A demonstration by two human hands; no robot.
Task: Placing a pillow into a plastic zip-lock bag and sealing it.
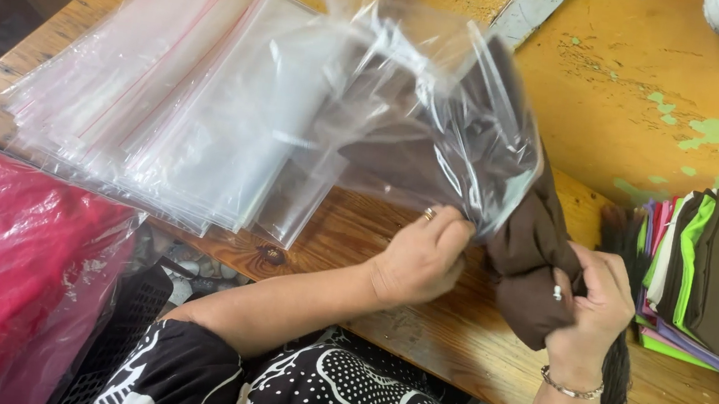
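Brown cloth (529, 250) sat half inside a clear plastic bag (442, 121), lower end sticking out at 4 o'clock of the bag. I saw the left hand (422, 257) pinching the bag's open edge, fingers pressed together on the film. Right hand (596, 300) was clenched around the cloth's free end. Stack of empty clear bags (172, 88) lay on the wooden table (453, 332) at 9 o'clock; pile of folded coloured cloths (716, 273) at 3 o'clock.
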